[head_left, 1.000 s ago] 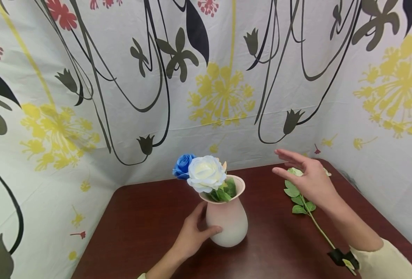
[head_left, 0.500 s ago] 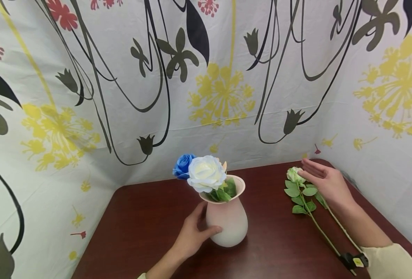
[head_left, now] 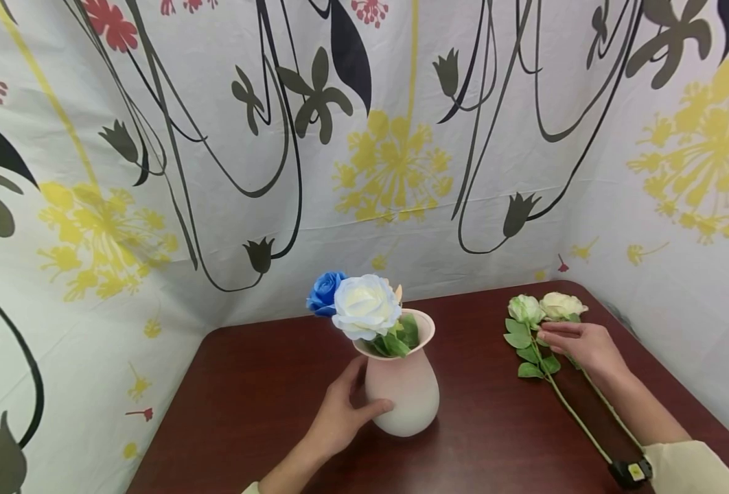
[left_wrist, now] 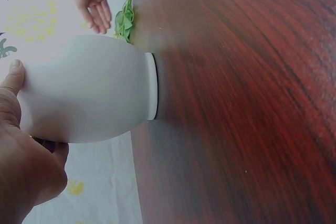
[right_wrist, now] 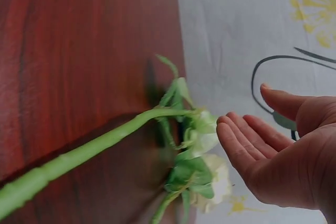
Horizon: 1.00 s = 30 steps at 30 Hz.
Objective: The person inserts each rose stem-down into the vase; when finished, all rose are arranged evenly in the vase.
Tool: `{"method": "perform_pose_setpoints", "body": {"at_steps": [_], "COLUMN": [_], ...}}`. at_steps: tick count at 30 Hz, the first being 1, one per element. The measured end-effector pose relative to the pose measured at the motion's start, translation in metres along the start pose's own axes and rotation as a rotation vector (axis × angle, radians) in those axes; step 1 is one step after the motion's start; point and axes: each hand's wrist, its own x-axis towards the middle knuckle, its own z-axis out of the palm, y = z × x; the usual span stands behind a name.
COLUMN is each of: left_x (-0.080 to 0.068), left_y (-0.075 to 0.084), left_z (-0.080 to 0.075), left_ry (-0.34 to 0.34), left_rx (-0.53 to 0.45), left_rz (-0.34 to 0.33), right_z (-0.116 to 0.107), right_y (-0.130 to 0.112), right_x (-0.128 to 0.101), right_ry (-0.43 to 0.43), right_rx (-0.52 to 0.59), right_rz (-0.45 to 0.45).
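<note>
Left hand (head_left: pixel 338 418) cups pale pink ceramic vase (head_left: pixel 403 391) at centre of dark red wooden counter (head_left: pixel 265 398), thumb and fingers curled round it. Right hand (head_left: pixel 581 345), fingers straight and together, hovers over 2 pale green artificial roses (head_left: pixel 544 307) lying at counter's right.

A pale pink vase (head_left: pixel 403 394) with a rounded belly and flared rim stands upright on the dark red bench (head_left: pixel 265 398), with the left hand (head_left: pixel 340 415) curled against its lower side, thumb on the front. A blue rose (head_left: pixel 324 291) and a white rose (head_left: pixel 364 307) with green leaves stand in its mouth, above that hand. Two pale greenish-white roses (head_left: pixel 544 309) lie flat on the bench, blooms side by side just beyond the fingertips of the right hand (head_left: pixel 581 346). Their long green stems run back beneath and beside that hand, whose fingers lie straight over the leaves.
</note>
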Motion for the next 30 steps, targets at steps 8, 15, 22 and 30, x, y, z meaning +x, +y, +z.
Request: {"method": "perform_pose_setpoints", "body": {"at_steps": [8,15,22,30], "left_x": [0.0,0.0,0.0,0.0], "left_y": [0.001,0.0,0.0,-0.001], "left_z": [0.0,0.0,0.0,0.001], "left_ry": [0.001,-0.003,0.001,-0.003], "left_rx": [0.003,0.001,0.009,0.003], "left_rz": [-0.005,-0.018,-0.012,-0.012], "right_z": [0.005,0.011,0.02,0.021], "right_y": [0.015,0.027,0.035,0.035], "right_x": [0.005,0.008,0.012,0.014], "right_ry": [-0.005,0.013,0.076,0.069], "right_rx": [0.061,0.047,-0.008,0.03], "right_rz": [0.006,0.008,0.009,0.033]}}
